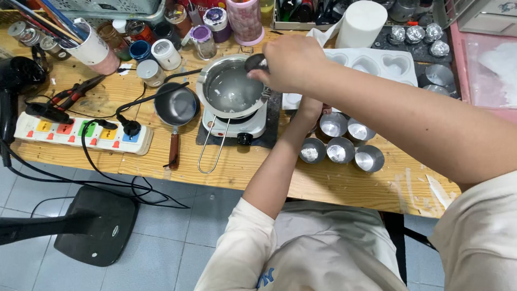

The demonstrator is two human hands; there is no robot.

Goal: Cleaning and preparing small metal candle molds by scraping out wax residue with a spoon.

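Observation:
My right hand (pixel 291 62) reaches across the wooden table (pixel 350 186) and is closed on a small dark rounded object (pixel 256 62) at the right rim of a steel pot (pixel 231 89). The pot holds clear liquid with pale bits and sits on a small white hot plate (pixel 237 126). My left hand (pixel 311 108) passes under my right forearm and is mostly hidden. It lies beside a group of small round metal cups (pixel 339 151) and the edge of a white heart-shaped mould (pixel 377 62). What it touches does not show.
A small pan with a wooden handle (pixel 176 105) lies left of the hot plate. Further left are a power strip (pixel 81 132) with cables, red-handled pliers (pixel 75 91) and a black hair dryer (pixel 16 75). Jars, a cup of brushes (pixel 94 48) and a white cylinder (pixel 360 21) line the back.

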